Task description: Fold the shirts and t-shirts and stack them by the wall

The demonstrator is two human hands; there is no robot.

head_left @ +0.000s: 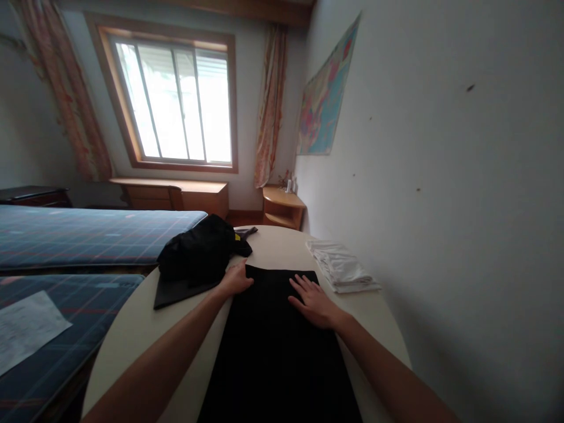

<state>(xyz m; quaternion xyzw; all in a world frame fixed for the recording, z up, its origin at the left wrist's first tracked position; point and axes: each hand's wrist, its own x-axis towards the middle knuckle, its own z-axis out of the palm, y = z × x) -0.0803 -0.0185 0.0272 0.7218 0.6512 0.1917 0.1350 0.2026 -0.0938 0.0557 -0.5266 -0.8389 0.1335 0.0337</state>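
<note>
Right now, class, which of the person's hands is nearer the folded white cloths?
Right. The right hand lies flat on the black garment, just beside the white cloths; the left hand rests at the garment's opposite edge, by the black pile.

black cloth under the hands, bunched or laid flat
Laid flat: the black cloth lies smooth on the table under left hand and right hand.

daylight from window (176, 103) | glare there | room dim | edges warped
</note>
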